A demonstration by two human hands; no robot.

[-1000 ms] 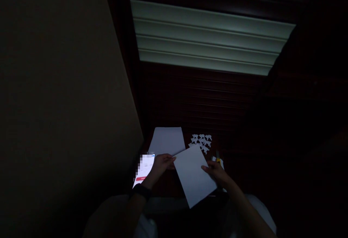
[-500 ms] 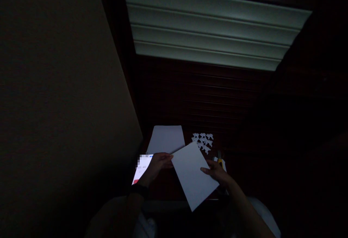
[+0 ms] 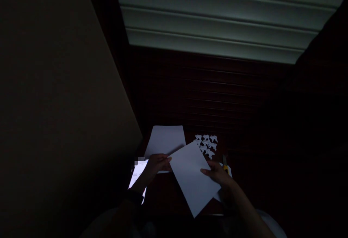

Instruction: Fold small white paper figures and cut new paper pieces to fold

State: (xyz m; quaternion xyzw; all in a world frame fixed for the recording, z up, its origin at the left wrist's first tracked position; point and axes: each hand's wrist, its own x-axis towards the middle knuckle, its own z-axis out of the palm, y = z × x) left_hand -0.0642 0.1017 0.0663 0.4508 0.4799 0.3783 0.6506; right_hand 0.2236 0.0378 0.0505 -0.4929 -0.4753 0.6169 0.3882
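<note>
Over the dark table [image 3: 161, 191], holding a white sheet [image 3: 193, 180] aslant near small paper cutouts [image 3: 213, 146]. Could scatter these by dipping the far corner, or knock the yellow cutter [image 3: 225, 168] by swinging outward. Pinching the left corner with the left hand [image 3: 160, 163], fingers closed; gripping the right edge with the right hand [image 3: 218, 174], thumb on top, fingers mostly hidden beneath
</note>
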